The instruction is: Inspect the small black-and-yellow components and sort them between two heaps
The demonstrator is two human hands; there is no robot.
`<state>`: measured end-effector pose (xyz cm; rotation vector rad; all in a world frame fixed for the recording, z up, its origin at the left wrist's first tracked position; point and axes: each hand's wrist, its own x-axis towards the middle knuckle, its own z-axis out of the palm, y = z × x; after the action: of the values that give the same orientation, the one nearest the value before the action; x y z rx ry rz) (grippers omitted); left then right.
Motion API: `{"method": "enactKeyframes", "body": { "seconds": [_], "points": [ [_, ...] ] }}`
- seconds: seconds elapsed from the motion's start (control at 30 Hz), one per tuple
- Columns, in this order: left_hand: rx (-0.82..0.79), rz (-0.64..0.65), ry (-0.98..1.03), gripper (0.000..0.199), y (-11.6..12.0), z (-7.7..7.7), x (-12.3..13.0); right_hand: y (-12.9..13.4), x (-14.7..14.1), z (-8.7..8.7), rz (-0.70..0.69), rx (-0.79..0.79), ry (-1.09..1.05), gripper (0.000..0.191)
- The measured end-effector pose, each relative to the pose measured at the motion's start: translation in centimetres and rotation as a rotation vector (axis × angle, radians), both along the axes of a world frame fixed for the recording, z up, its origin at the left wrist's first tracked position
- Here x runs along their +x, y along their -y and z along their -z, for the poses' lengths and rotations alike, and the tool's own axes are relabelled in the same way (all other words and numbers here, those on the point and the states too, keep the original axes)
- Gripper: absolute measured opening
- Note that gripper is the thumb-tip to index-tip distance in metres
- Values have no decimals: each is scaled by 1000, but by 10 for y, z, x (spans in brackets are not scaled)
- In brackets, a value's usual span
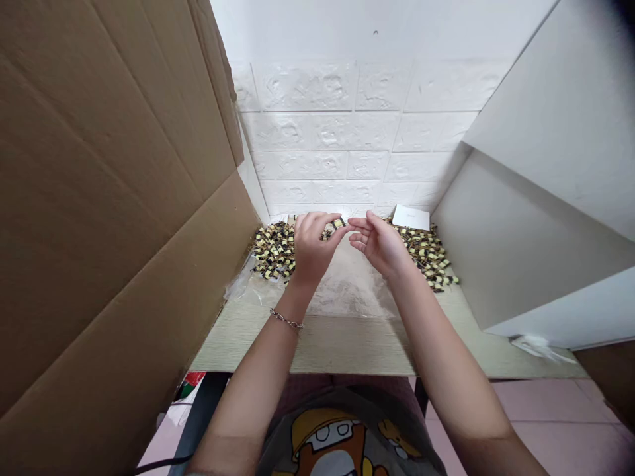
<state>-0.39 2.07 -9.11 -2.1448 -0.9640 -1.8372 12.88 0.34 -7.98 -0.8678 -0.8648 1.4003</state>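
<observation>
A small black part with a yellow middle (338, 223) is pinched between the thumb and fingers of my left hand (315, 243), above the table's far half. Close on its right is my right hand (381, 243), palm turned inward, its fingers stretched out and slightly apart, with nothing visible in them. A pile of similar black and yellow parts (274, 250) lies left of my left hand. Another such pile (427, 254) lies behind and right of my right hand. Clear plastic sheeting (347, 287) is spread on the table beneath both hands.
A white card or small box (411, 217) rests on the right pile. Tall cardboard (198, 264) stands along the left side, and white panels (501, 231) along the right. A white brick-patterned wall (327, 129) closes the back. Crumpled white material (538, 347) lies at the table's right (347, 350).
</observation>
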Motion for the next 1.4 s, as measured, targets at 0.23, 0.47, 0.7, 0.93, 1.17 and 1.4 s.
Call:
{"method": "enactKeyframes", "body": {
  "seconds": [0.23,0.47,0.7,0.93,1.17,1.4],
  "points": [
    [-2,0,-2,17,0,-1,0,-1,-2,1,-12,-7,11,31],
    [1,-7,-6,17,2,-1,1,-1,-2,2,0,50,121,15],
    [12,-12,-3,18,1,0,1,2,0,-1,-9,99,124,14],
    [2,-10,-18,19,1,0,0,4,1,-1,-99,121,-12,14],
    [-40,-51,-19,19,0,1,1,3,0,-1,-124,227,5,13],
    [-48,-54,-16,19,1,1,1,0,-2,0,-27,287,40,16]
  ]
}}
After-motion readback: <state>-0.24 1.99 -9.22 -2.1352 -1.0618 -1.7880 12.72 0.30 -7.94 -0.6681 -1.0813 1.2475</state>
